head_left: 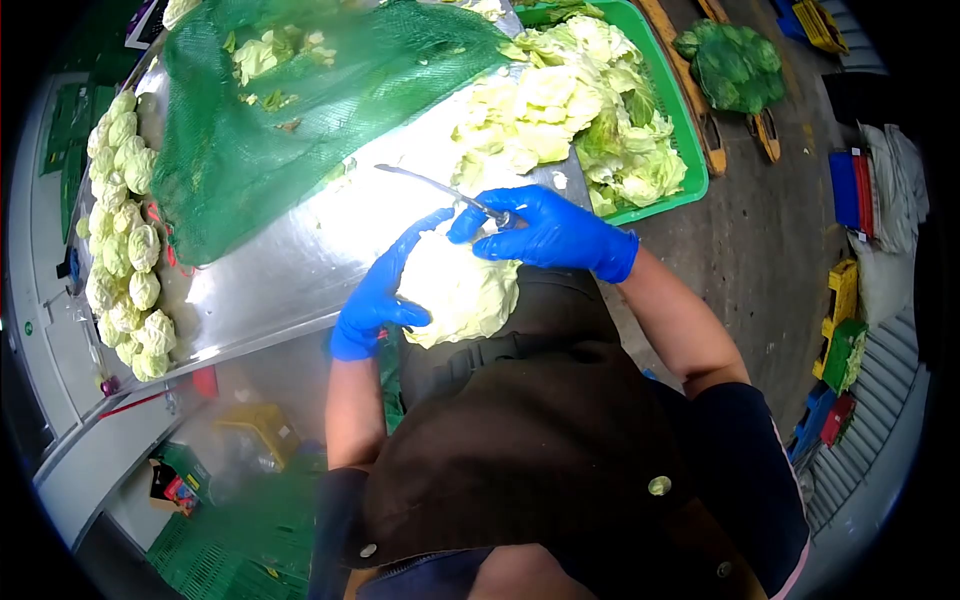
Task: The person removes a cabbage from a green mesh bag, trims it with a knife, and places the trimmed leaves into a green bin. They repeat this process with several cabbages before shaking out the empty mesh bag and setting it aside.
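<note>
Since the cabbage head (pixel 458 292) is pale and loose-leaved, I judge it moderately heavy and firm at the core, with brittle outer leaves that would tear or slide off if taken by their edges. The best hold looks to be a broad cup round its curved side, not a pinch. Left hand (pixel 380 295), blue-gloved: fingers spread and curved round the head's flank, thumb across its lower side, palm in contact. The head sits between the two hands at the near edge of the steel table (pixel 290 270), partly overhanging it. Right hand (pixel 548 235), also gloved: fingers wrapped tight round the handle of a knife (pixel 430 186), just above the top of the head. The blade runs out past the fingertips over the table; whether it touches any leaf, cannot tell. Beyond the knuckles lie a green mesh net (pixel 260 130) and a green crate (pixel 690 150) of loose leaves.
</note>
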### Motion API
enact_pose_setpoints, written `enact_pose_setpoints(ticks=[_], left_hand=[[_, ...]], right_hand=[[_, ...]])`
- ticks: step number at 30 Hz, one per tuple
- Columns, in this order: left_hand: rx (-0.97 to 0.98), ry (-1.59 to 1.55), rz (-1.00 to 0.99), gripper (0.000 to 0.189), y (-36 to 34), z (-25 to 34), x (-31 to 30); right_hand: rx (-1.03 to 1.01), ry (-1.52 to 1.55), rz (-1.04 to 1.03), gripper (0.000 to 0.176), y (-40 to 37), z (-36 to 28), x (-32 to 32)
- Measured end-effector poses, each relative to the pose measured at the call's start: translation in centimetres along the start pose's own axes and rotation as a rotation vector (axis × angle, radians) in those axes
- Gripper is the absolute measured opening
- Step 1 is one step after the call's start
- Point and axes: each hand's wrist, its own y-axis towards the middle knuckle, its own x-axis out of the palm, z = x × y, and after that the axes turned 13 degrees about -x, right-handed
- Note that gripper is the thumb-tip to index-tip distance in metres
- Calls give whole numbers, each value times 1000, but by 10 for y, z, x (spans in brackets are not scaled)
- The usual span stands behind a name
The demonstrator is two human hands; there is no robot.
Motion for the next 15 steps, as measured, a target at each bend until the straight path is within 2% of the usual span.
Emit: enact_pose_setpoints(ticks=[1, 2, 5, 9, 15], left_hand=[[-11, 15, 3, 112, 1, 2, 1], [-22, 30, 8, 111, 2, 4, 1], [-78, 31, -2, 110, 0, 19, 7], [-133, 100, -39, 109, 6, 10, -2], [-20, 235, -114, 109, 21, 13, -2]], right_hand=[[-20, 1, 29, 51, -1, 0, 2], [-52, 134, 45, 50, 1, -9, 5], [-119, 46, 91, 48, 5, -5, 5], [-69, -285, -66, 41, 8, -8, -3], [67, -264, -25, 43, 6, -13, -12]])
